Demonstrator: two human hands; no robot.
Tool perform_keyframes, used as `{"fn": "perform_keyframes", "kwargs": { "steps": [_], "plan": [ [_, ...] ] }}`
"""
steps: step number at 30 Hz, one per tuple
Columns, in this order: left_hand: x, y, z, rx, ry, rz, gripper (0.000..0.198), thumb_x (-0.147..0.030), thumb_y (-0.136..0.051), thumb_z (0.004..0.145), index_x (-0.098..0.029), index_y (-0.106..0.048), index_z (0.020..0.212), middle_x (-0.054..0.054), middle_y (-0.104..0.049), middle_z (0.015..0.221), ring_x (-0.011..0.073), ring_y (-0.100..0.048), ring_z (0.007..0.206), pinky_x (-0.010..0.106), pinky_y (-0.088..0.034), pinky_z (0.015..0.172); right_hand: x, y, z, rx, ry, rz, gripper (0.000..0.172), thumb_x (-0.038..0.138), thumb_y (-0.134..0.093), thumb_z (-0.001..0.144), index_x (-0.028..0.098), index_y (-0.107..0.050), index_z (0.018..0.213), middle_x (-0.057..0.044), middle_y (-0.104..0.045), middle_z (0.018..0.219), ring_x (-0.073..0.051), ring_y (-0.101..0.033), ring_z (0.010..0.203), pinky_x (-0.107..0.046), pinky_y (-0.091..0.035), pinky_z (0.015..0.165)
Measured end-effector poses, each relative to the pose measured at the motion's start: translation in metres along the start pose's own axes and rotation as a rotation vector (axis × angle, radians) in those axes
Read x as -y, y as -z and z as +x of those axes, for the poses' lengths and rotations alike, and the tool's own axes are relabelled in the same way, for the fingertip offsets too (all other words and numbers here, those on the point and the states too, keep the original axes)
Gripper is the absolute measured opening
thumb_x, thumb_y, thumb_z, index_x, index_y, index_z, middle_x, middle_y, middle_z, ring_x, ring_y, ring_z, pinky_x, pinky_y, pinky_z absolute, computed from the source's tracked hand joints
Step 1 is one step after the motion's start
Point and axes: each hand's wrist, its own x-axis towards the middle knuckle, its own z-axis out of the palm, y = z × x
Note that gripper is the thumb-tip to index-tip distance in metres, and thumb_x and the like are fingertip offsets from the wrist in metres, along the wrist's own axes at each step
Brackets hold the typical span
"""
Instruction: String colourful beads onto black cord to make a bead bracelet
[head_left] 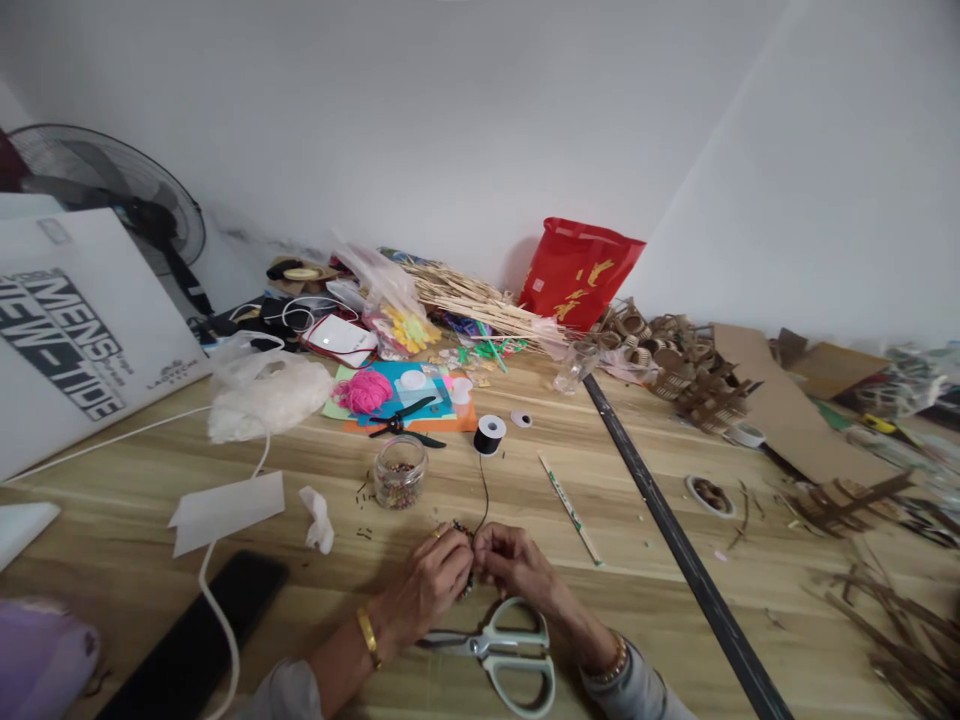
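Just beyond the pale-green-handled metal scissors (478, 646), a multicoloured beaded strand (468, 584) curves, its long axis running near to far; the curled left hand (439, 568) pinches it, the right hand (517, 565) pinching thin black cord (486, 490) that leads away to a white-ended spool (490, 436).

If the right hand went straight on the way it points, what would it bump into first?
Probably the left hand, just ahead of the right hand; the small beads there might come first, as depth is unclear.

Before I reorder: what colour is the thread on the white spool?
Black; the thread shows best in the head view.
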Motion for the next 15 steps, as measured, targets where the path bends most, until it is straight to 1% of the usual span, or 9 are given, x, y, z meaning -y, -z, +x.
{"fn": "perform_keyframes", "kwargs": {
  "steps": [3, 7, 11, 15],
  "plan": [
    [0.002, -0.004, -0.001, -0.015, 0.025, -0.035, 0.023, -0.008, -0.041, 0.092, -0.017, -0.058, 0.078, 0.003, -0.06, 0.076, 0.0155, -0.057, 0.074, 0.029, -0.053, 0.072, 0.002, 0.0, 0.0, -0.01, -0.008, 0.008, 0.036, 0.05, -0.068, 0.073, 0.016, -0.056, 0.071, 0.005, -0.051, 0.054, -0.005, -0.041, 0.041, -0.014, -0.036, 0.037],
    [0.001, -0.004, -0.001, -0.025, 0.024, -0.055, 0.024, -0.007, -0.041, 0.092, -0.016, -0.057, 0.077, 0.004, -0.059, 0.077, 0.0151, -0.057, 0.073, 0.029, -0.052, 0.072, 0.001, 0.002, 0.0, -0.023, -0.033, 0.03, 0.039, 0.052, -0.069, 0.072, 0.015, -0.057, 0.071, 0.005, -0.052, 0.054, -0.005, -0.043, 0.042, -0.013, -0.037, 0.037],
    [0.001, -0.001, 0.0, 0.022, -0.006, -0.028, 0.023, -0.005, -0.041, 0.092, -0.016, -0.057, 0.079, 0.004, -0.06, 0.079, 0.0159, -0.057, 0.075, 0.03, -0.053, 0.073, -0.001, 0.005, 0.0, -0.008, -0.049, 0.048, 0.039, 0.052, -0.07, 0.071, 0.014, -0.058, 0.072, 0.004, -0.054, 0.055, -0.005, -0.045, 0.042, -0.013, -0.039, 0.038],
    [-0.001, 0.007, 0.004, 0.064, -0.062, -0.007, 0.026, -0.005, -0.037, 0.093, -0.016, -0.058, 0.082, 0.005, -0.061, 0.079, 0.0162, -0.059, 0.078, 0.032, -0.054, 0.077, 0.001, 0.007, 0.0, 0.005, -0.04, 0.046, 0.039, 0.053, -0.07, 0.07, 0.015, -0.058, 0.071, 0.004, -0.056, 0.055, -0.006, -0.046, 0.042, -0.014, -0.039, 0.037]
  ]
}}
